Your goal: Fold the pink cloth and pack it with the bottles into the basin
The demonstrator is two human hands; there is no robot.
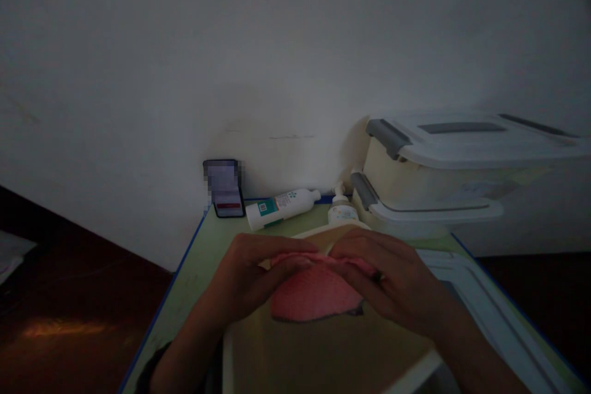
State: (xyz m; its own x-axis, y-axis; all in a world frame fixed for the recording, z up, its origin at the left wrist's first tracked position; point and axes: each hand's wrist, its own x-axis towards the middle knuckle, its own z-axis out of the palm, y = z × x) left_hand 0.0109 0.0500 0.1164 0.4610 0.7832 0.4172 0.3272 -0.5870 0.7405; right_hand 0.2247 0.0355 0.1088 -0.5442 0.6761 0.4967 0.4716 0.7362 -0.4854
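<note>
Both hands pinch the top edge of a pink cloth (314,295), whose lower edge is dark. My left hand (253,271) has thumb and fingers closed on it from the left. From the right, my right hand (388,271) grips the same folded edge, and the fingertips of the two hands nearly meet. The cloth hangs over an open storage bin (227,363) with a pale rim. Part of the fabric is hidden behind the fingers.
On the green table (166,308) stands a phone (228,197) against the wall. A white bottle (286,206) lies beside it, near a pump bottle (343,210). Lidded storage boxes (415,178) are stacked at the back right. A pale lid (484,295) lies at the right.
</note>
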